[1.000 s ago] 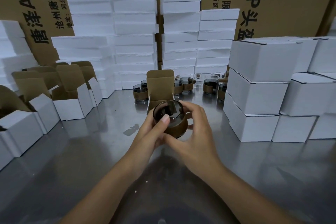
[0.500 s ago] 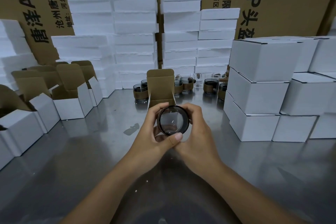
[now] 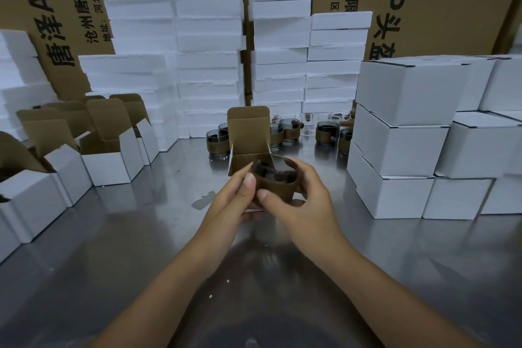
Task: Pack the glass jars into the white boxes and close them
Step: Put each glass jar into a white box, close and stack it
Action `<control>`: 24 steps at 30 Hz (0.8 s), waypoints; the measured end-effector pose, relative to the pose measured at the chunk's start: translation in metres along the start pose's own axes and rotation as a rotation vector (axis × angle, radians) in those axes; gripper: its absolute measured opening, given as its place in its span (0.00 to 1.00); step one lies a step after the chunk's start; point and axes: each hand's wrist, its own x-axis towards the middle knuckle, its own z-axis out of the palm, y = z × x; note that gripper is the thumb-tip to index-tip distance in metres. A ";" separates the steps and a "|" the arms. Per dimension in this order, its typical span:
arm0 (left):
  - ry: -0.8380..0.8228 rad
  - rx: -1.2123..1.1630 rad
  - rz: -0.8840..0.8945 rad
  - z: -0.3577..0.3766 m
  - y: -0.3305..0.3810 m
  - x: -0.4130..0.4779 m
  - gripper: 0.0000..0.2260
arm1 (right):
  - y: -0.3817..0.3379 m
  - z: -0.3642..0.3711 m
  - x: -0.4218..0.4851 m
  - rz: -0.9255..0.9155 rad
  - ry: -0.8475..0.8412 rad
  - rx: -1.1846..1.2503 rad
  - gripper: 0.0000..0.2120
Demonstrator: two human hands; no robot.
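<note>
Turned mouth-up again after facing the camera, the brown-sleeved smoked-glass jar (image 3: 275, 182) is gripped by left hand (image 3: 234, 202) and right hand (image 3: 300, 202) just in front of the open white cardboard box (image 3: 248, 130), seemingly ready to go in.

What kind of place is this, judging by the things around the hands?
Most likely a packing station in a warehouse or small factory. Stacks of closed white boxes stand at the right, open boxes wait at the left, and glass jars line the steel table.
</note>
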 end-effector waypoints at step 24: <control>0.311 0.455 0.085 -0.006 -0.009 0.004 0.15 | -0.009 -0.005 0.011 0.246 0.091 0.275 0.32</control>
